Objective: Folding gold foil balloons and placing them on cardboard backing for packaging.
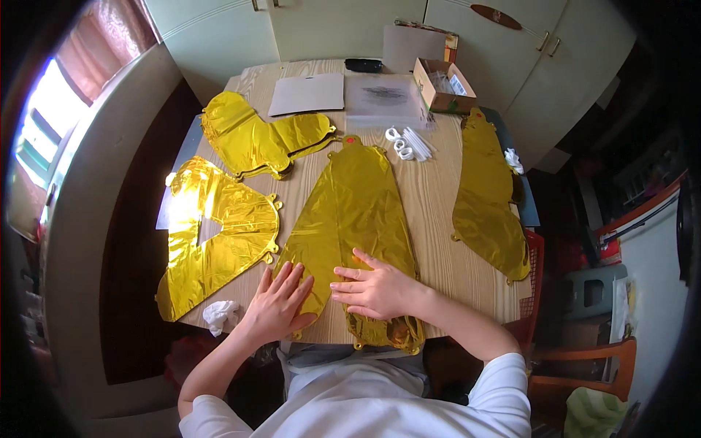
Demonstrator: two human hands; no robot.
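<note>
A flat gold foil balloon [350,201] lies in front of me, narrow at the far end and broad toward the table's near edge. My left hand [276,305] rests flat on its lower left side, fingers spread. To the right, my right hand [381,288] also lies on the foil, its fingers stretched out and pointing left. Nothing is held in either hand. Beneath my right wrist, the near right part of the balloon looks crumpled and dark. The bright V-shaped gold foil balloon [237,252] lies left of my left hand.
Another gold foil balloon [252,139] lies far left, and one more [482,201] at the right edge of the wooden table [431,175]. White ribbon rolls [401,150], straws [418,144], a cardboard box [445,84] and a grey sheet [307,95] sit farther back. Crumpled tissue [220,315] lies near left.
</note>
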